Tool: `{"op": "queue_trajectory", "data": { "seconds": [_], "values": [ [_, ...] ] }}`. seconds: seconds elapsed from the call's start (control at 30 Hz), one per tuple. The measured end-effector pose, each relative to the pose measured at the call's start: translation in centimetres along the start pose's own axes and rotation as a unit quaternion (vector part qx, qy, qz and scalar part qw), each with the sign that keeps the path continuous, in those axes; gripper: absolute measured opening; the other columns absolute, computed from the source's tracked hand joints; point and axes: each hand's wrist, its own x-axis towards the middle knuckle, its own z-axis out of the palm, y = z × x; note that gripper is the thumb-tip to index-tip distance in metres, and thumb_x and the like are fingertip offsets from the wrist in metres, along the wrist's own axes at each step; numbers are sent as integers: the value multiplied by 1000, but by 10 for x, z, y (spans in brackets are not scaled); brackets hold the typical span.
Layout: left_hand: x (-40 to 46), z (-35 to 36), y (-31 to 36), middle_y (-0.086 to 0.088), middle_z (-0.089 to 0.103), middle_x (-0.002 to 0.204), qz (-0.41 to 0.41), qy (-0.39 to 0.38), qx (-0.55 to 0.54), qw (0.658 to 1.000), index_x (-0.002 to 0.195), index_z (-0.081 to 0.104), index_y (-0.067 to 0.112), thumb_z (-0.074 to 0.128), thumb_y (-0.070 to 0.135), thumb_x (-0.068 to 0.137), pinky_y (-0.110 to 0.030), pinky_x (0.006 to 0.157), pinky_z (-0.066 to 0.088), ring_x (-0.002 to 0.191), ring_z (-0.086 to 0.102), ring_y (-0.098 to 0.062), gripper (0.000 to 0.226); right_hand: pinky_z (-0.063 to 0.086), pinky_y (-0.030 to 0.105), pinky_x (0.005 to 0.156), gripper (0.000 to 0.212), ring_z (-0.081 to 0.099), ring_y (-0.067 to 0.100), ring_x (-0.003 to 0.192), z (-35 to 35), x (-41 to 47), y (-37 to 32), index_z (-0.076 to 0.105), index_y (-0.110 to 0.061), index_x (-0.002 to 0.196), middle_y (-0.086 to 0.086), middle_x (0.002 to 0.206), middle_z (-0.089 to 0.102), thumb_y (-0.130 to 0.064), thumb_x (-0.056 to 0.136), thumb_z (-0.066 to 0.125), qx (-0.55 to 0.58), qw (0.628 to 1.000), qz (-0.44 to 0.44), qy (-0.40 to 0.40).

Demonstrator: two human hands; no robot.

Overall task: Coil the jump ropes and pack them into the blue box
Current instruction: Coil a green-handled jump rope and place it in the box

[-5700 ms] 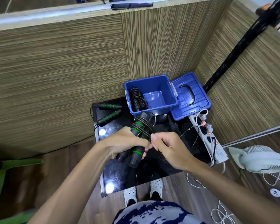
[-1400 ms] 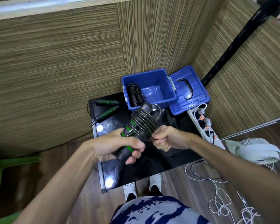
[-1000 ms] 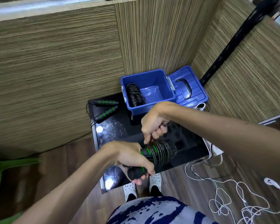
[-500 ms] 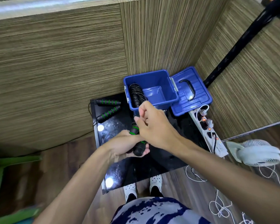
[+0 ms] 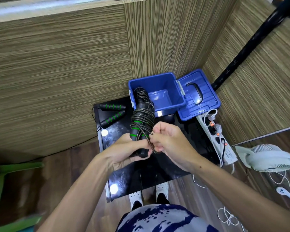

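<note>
Table (image 5: 187,158), black and glossy, set in a wood-panelled corner (image 5: 157,41) over wooden flooring. Far edge: blue box (image 5: 172,104), open, one coiled rope (image 5: 141,93) inside; lid (image 5: 206,97) just right. Far left: two loose green-striped handles (image 5: 113,112). Right: power strip (image 5: 214,136), white fan (image 5: 266,158). Left hand (image 5: 126,151) grips wound jump rope (image 5: 141,124); right hand (image 5: 167,139) apparently pinches its cord end.

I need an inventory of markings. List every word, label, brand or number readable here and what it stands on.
No text can be read.
White power strip: dark print near its lower end, too small and blurred to read.
White round fan: a small dark mark on its rim, unreadable.
Open blue plastic box, its blue lid, green-ringed black jump rope handles: no lettering visible.
</note>
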Motion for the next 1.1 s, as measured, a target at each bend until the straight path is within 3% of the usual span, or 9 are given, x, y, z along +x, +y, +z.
{"op": "queue_trajectory", "data": {
  "seconds": [0.1,0.2,0.4,0.53,0.7,0.8,0.93,1.0,1.1],
  "values": [
    [-1,-4,-4,-15,59,82,15,-26,-41,999,76,73,10,72,7,49,-30,64,58,73,59,-21,28,42,27,58,24,52,14,53,0,-8,6,50,-13,69,4,63,52,8,80,58,-57,998,-26,14],
    [-1,-6,-5,-15,62,86,6,-17,-111,994,81,71,9,63,13,57,-38,71,55,76,60,-25,26,45,36,68,25,55,18,63,3,-15,10,58,-19,67,9,67,56,5,73,64,-99,994,-38,31],
    [3,6,-3,-13,66,82,15,72,-4,997,95,66,11,78,58,71,-35,71,59,73,65,-23,54,46,31,67,19,51,17,62,1,-20,9,67,-15,72,1,62,57,3,74,74,-135,990,-26,36],
    [7,13,-2,-8,69,72,52,133,-16,990,86,68,9,69,46,90,-23,52,53,60,68,-18,37,48,25,64,14,53,12,58,2,-20,6,71,-8,79,2,62,62,0,75,82,-152,987,-39,31],
    [18,16,12,-11,75,85,56,184,-50,980,105,72,3,70,52,87,-37,75,55,73,70,-27,51,52,20,67,22,63,7,56,0,-3,7,70,-12,75,-1,65,68,-6,69,89,-238,963,-102,77],
    [25,13,19,-6,74,78,58,186,-74,978,96,72,9,68,52,89,-35,72,54,67,68,-22,44,48,14,63,26,60,5,55,-1,8,11,64,-11,69,0,72,64,-3,67,89,-274,942,-151,124],
    [32,6,19,0,71,77,32,157,-110,981,81,70,17,60,59,90,-30,72,51,66,65,-14,44,44,15,58,24,59,9,57,-9,22,17,64,-11,64,-6,69,59,1,68,84,-289,915,-215,181],
    [33,8,18,2,72,78,20,147,-146,978,86,69,17,58,58,92,-25,68,50,64,67,-11,43,46,19,54,22,56,13,55,-9,25,22,64,-10,65,-6,70,57,-1,71,83,-291,906,-244,188],
    [33,12,16,1,75,82,19,143,-183,972,105,68,14,58,52,94,-19,51,52,58,69,-7,40,52,37,53,17,51,17,55,-10,31,32,65,-10,70,-2,70,58,-8,76,80,-292,900,-261,192]
  ]
}}
